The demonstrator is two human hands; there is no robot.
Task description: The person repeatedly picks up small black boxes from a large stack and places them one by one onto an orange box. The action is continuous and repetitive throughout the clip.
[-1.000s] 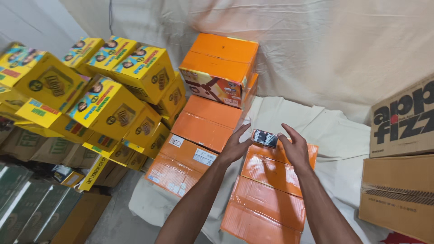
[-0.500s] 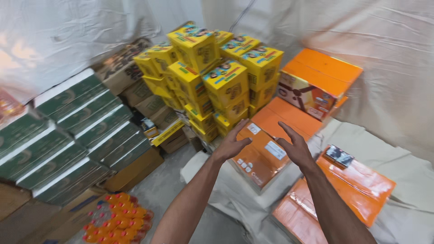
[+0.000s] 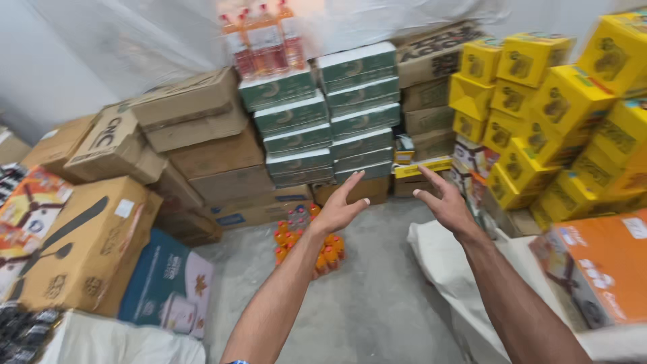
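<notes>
Matt brown corrugated cardboard is seen in the brown cartons (image 3: 202, 135) stacked at the left and centre, while the yellow boxes (image 3: 546, 121) and the orange box (image 3: 596, 269) are made of printed card with a slight sheen. The green-and-white cases (image 3: 323, 114) are wrapped in glossy film, and the orange bottles (image 3: 303, 239) on the floor are of shiny plastic under shrink-wrap. The floor (image 3: 364, 303) is finished in smooth, matt grey concrete, the white sheet (image 3: 445, 256) is of soft matt cloth, and the 2 empty hands, left hand (image 3: 340, 209) and right hand (image 3: 441, 202), are bare.
</notes>
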